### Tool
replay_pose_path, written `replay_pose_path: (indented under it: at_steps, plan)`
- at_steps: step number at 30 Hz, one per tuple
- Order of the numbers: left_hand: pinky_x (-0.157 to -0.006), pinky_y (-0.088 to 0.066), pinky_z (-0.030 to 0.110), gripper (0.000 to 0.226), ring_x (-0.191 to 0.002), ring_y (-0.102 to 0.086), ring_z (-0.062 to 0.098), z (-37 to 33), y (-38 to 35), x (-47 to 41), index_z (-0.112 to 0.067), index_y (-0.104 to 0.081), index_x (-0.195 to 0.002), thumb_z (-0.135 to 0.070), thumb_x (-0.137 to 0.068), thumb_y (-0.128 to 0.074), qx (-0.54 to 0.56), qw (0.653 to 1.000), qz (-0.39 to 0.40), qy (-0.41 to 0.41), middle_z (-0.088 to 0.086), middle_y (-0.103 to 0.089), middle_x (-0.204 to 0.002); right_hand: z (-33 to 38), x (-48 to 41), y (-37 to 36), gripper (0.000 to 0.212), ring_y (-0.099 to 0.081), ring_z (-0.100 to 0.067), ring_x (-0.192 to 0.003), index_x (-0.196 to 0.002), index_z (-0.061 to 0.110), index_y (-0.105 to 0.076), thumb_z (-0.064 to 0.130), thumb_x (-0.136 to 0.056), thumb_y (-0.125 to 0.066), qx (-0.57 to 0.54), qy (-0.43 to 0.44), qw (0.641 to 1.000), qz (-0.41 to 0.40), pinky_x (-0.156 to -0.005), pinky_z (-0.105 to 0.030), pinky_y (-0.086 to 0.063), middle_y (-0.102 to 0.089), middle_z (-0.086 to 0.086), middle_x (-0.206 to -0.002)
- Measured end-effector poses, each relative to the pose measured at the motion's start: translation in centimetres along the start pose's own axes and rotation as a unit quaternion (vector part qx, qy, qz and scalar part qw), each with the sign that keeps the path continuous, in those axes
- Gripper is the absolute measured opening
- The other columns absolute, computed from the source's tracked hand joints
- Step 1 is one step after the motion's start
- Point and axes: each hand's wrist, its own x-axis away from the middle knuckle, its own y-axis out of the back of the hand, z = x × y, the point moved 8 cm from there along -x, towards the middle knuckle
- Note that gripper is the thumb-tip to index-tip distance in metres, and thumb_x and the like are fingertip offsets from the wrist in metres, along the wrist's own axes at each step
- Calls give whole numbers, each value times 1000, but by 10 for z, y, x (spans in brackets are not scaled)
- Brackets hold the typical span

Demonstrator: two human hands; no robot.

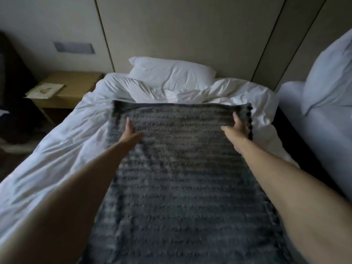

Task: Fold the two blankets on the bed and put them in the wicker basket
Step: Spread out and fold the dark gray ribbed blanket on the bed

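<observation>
A grey ribbed knit blanket (181, 168) stretches lengthwise from the bottom of the view toward the pillow, over the white duvet of the bed (62, 141). My left hand (130, 133) grips the blanket near its far left corner. My right hand (238, 127) grips it near the far right corner, thumb on top, with the bobbled edge hanging beside the wrist. Both arms are stretched forward and the far edge is lifted slightly off the duvet. Only this one blanket is visible, and no wicker basket is in view.
A white pillow (171, 72) lies at the head of the bed against a panelled wall. A wooden nightstand (76, 86) with a paper on it stands at the left. A second bed (323, 130) with a pillow sits at the right across a narrow dark gap.
</observation>
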Motion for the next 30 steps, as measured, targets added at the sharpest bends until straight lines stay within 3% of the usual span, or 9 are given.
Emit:
replay_pose_path:
  at_steps: [4,8,10,12,15,18,21,24,30]
  plan:
    - [-82,-44,20,73,-120,-50,22,68,-45,54,-19,-9,-154,-15,-96,-53,-269,951,142,49,11,-28,-156,-75,44,-25,38,-53,-26,-122,-132,4,-56,1,-94,-53,74,-21,994,79,-88,-25,-41,-56,-13,-135]
    - [-104,-37,31,61,-135,-42,29,138,-37,111,-17,-22,-152,-25,-99,-49,-398,894,195,62,13,-30,-155,-162,87,2,30,-58,-29,-114,-123,4,-63,4,-95,-52,175,-66,979,78,-85,-27,-45,-62,-14,-125]
    - [-113,-28,31,59,-143,-30,25,170,-25,144,-18,-27,-151,-29,-98,-50,-444,869,215,43,8,-27,-157,-208,119,19,31,-61,-29,-106,-123,14,-63,12,-95,-49,274,-83,954,94,-82,-30,-49,-65,-10,-122]
    - [-114,-30,39,54,-141,-32,26,195,-3,178,-24,-35,-148,-34,-97,-49,-464,861,204,29,4,-30,-155,-248,152,41,33,-62,-29,-102,-125,19,-62,17,-96,-47,353,-93,927,86,-78,-31,-49,-65,-9,-120]
    - [-113,-31,48,54,-143,-27,29,227,35,238,-33,-33,-147,-38,-96,-49,-490,847,203,43,7,-24,-158,-288,206,66,37,-47,-27,-128,-132,14,-57,18,-96,-48,434,-72,895,69,-103,-37,-42,-48,-8,-142]
    - [-115,-26,46,55,-145,-20,30,252,68,305,-31,-28,-149,-43,-98,-43,-524,821,208,88,7,-18,-159,-312,265,91,42,-38,-28,-135,-138,17,-51,24,-97,-46,448,-96,888,47,-109,-41,-36,-37,-7,-150]
    - [-112,-30,48,54,-139,-29,33,261,102,365,-25,-34,-145,-48,-97,-42,-488,846,136,167,11,-26,-153,-320,317,116,54,-36,-35,-135,-147,17,-35,35,-98,-46,433,-147,889,2,-108,-47,-36,-33,-13,-152]
    - [-100,-39,47,55,-123,-45,39,270,136,396,-10,-46,-128,-51,-91,-54,-381,888,9,256,21,-45,-136,-335,346,138,73,-34,-40,-136,-152,9,-22,41,-94,-54,314,-212,923,-62,-109,-51,-32,-31,-19,-152]
    - [-80,-52,40,36,-84,-65,34,259,153,393,-6,-68,-83,-42,-81,-73,-185,935,-81,292,20,-70,-90,-341,359,173,77,-52,-41,-121,-135,1,-48,46,-78,-74,212,-238,935,-155,-97,-45,-43,-53,-21,-137]
